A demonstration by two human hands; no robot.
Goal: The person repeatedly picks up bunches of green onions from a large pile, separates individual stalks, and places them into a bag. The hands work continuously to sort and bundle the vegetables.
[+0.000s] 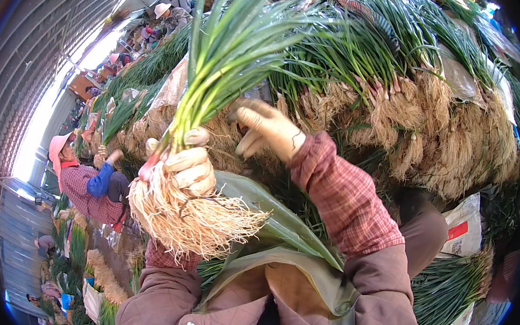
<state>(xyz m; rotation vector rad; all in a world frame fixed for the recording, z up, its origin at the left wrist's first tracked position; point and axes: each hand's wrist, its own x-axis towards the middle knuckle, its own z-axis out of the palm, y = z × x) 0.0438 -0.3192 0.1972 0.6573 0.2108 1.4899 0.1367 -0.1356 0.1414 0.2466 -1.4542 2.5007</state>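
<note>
A bunch of green onions (pixel 186 106) is gripped in my left hand (pixel 191 164), which wears a pale glove. Its leaves point up and away, and its tangle of pale roots (pixel 191 216) hangs below the fist, over my lap. My right hand (pixel 267 128), gloved as well, is just right of the stalks with its fingers spread and a little blurred; no onion shows in it. Beyond both hands lies a long heap of green onions (pixel 356 51), roots facing me. A green apron (pixel 265 209) covers part of my lap.
At the left a co-worker in a pink hat (pixel 86 185) sits handling onions. More bundled onions (pixel 447 287) lie at my right beside a white printed sack (pixel 465 224). Other people and bundles are farther off at the left, along a corrugated metal wall (pixel 21 226).
</note>
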